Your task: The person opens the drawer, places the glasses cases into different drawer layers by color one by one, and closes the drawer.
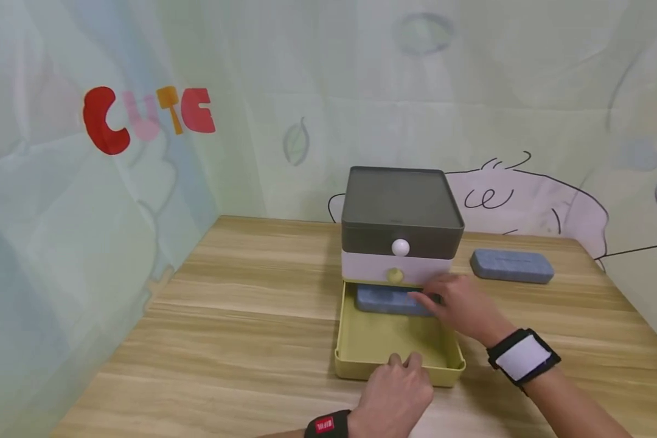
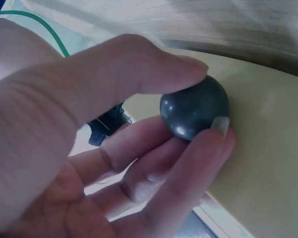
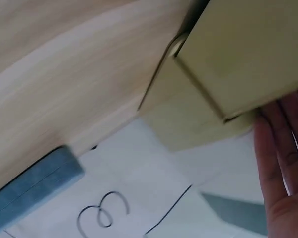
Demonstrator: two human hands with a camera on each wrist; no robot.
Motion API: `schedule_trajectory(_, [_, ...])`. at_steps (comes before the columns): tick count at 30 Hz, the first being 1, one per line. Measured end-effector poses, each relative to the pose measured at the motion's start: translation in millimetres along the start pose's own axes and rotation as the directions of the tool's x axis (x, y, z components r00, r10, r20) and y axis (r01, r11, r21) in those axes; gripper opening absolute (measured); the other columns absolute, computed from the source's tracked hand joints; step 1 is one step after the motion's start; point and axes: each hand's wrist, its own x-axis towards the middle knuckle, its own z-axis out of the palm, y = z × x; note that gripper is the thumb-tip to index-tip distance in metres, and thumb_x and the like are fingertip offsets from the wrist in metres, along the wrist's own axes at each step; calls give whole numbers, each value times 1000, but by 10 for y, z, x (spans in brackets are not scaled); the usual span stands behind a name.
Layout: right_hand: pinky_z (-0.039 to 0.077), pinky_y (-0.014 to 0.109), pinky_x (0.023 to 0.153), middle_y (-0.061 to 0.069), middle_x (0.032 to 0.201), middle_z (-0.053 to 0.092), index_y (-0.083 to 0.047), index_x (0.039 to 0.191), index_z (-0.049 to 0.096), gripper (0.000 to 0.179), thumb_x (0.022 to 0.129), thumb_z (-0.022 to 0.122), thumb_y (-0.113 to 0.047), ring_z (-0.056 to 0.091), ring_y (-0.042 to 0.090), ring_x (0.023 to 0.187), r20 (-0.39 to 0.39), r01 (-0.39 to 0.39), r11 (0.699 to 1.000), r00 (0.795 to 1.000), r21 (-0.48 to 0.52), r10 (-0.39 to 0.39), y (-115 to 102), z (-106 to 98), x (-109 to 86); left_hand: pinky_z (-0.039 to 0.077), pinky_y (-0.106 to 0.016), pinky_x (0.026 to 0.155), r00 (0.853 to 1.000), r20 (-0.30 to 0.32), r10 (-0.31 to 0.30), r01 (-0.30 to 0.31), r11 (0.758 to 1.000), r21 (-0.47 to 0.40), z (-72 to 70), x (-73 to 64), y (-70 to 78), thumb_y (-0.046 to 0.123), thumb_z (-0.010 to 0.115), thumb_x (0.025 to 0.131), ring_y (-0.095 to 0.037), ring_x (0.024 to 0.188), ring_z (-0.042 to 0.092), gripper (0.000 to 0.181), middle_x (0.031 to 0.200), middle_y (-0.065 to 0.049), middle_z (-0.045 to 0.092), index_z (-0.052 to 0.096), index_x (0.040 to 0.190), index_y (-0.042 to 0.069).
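The yellow bottom drawer point(image 1: 394, 340) of a small stacked drawer box is pulled out. A blue glasses-type case point(image 1: 380, 301) lies across its back, partly beneath the pink drawer point(image 1: 372, 266) above. My left hand point(image 1: 395, 395) is at the drawer's front; in the left wrist view its thumb and fingers pinch a round dark knob point(image 2: 196, 106). My right hand point(image 1: 465, 307) reaches over the drawer's right wall, its thumb over the case's right end. In the right wrist view its fingers point(image 3: 270, 158) extend over the drawer wall, and their tips are hidden.
A second blue case point(image 1: 511, 266) lies on the wooden table point(image 1: 252, 304), right of the box. The box's dark top drawer point(image 1: 372, 239) has a white knob point(image 1: 400, 247). Behind the table hangs a printed cloth point(image 1: 317, 79).
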Motion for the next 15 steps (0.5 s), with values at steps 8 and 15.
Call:
schedule_trajectory(8, [30, 20, 52, -14, 57, 42, -25, 57, 51, 41, 85, 79, -12, 37, 0, 56, -103, -91, 996, 990, 17, 93, 345, -299, -115, 27, -17, 34, 999, -40, -4, 5, 1000, 25, 33, -2, 11, 14, 66, 80, -5, 48, 33, 29, 62, 8, 42, 55, 55, 22])
schedule_trajectory(15, [45, 31, 59, -5, 68, 62, -16, 71, 68, 24, 96, 68, -18, 57, 13, 69, 29, -194, 980, 980, -34, 195, 659, -396, -167, 21, -17, 35, 999, -48, -4, 5, 1000, 21, 45, -15, 19, -5, 16, 82, -3, 49, 27, 50, 61, 8, 39, 45, 52, 22])
